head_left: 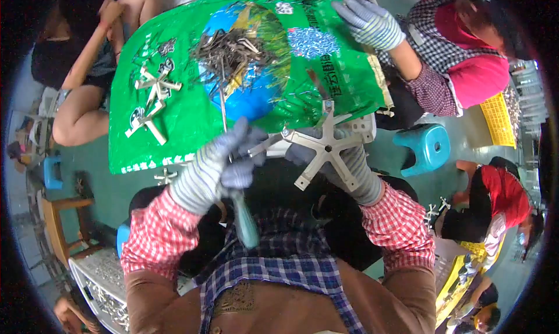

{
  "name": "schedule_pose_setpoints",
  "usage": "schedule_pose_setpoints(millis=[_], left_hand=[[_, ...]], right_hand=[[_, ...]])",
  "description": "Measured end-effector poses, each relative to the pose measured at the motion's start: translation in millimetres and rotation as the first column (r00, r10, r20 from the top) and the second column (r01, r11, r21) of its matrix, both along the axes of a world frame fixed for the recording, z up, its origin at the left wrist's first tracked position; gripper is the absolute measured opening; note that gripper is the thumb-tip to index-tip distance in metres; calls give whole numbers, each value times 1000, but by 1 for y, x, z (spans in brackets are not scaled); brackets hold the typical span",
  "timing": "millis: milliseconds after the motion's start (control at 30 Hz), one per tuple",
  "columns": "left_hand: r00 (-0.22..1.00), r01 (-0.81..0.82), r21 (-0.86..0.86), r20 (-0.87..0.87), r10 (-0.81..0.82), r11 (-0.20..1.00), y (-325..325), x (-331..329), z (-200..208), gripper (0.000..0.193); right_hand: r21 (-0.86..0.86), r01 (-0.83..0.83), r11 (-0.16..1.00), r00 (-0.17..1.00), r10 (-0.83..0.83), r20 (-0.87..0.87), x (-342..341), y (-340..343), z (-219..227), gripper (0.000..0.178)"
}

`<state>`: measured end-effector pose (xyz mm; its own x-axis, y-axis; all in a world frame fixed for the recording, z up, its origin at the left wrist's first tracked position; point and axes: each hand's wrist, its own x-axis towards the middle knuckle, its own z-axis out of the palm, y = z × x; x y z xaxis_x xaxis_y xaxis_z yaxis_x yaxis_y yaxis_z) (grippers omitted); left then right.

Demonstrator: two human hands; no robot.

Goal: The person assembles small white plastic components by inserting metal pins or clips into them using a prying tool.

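My left hand [218,165], in a grey striped glove, is closed around a screwdriver [247,226] whose teal handle hangs below the palm. Its thin shaft points up over the table's near edge. Between the same fingers and one arm of a pale metal star-shaped base [328,149] runs a short dark strip [268,143]; whether it is fixed to the base I cannot tell. My right hand [362,174], gloved alike, grips that base from below and behind, its fingertips partly hidden. Another dark piece sticks out from the base's top arm.
A green printed sheet [180,31] covers the table. On it lie a heap of dark metal strips [236,52] and two more star-shaped bases [157,85]. Across at the right, a co-worker's gloved hand [372,28] rests on the sheet. A blue stool [428,148] stands to the right.
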<state>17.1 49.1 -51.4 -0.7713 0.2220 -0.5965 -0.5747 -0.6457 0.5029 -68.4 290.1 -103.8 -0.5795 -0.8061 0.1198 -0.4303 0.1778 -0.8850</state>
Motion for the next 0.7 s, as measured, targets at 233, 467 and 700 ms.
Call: schedule_pose_setpoints(millis=[233,467,700], left_hand=[[986,143,-74,-75,-149,987,53,48,-36,31],[963,75,-464,-196,-185,883,13,42,24,60],[896,-72,-777,-326,-301,626,-25,61,42,55]], right_hand=[[69,94,993,996,-94,-4,-9,11,-9,45],[-102,167,981,983,-156,100,-18,5,-22,46],[80,200,976,968,-185,-170,-13,-1,42,44]])
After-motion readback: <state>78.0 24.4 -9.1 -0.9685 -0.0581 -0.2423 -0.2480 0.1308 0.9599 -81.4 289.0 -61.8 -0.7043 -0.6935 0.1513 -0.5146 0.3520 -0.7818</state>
